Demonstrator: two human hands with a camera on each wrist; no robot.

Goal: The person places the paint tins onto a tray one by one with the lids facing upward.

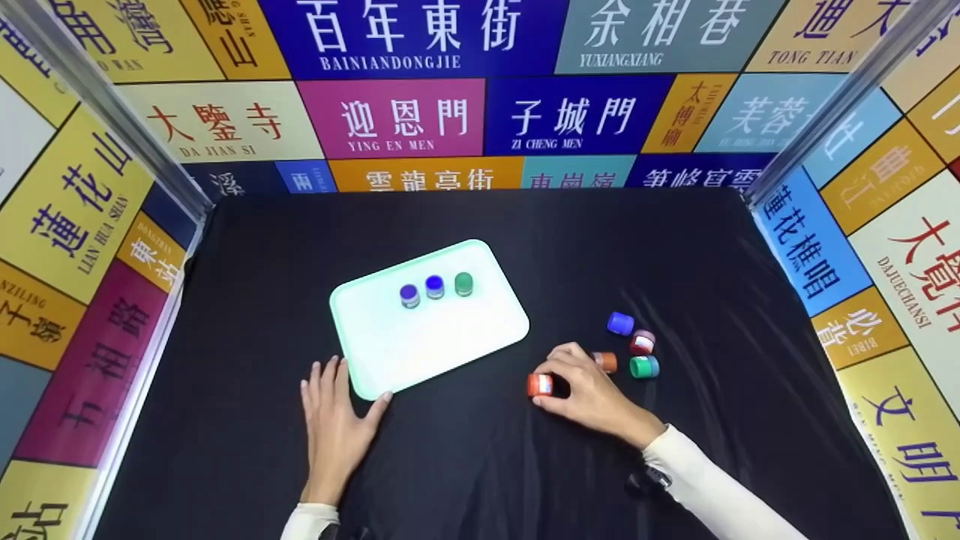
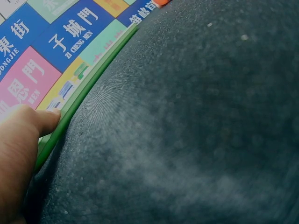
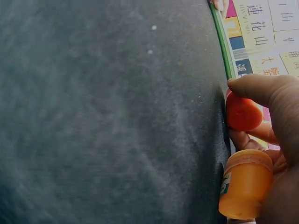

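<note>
A pale green tray (image 1: 435, 352) lies at an angle on the black cloth. On it stand a purple-lidded jar (image 1: 409, 295), a blue-lidded jar (image 1: 434, 286) and a green-lidded jar (image 1: 463, 283) in a row. My left hand (image 1: 334, 420) rests at the tray's near left corner, fingers extended along the left side and thumb touching the front rim. To the right of the tray, my right hand (image 1: 585, 390) pinches a small red-orange paint jar (image 1: 540, 385) between thumb and fingers, low over the cloth. An orange jar (image 3: 246, 184) lies beside that hand, partly hidden in the head view.
Right of my right hand lie a blue jar (image 1: 620, 323), a dark red jar (image 1: 642, 343) and a green jar (image 1: 644, 367), close together. Printed sign panels (image 1: 405, 116) wall in the back and both sides of the black-covered table (image 1: 262, 300).
</note>
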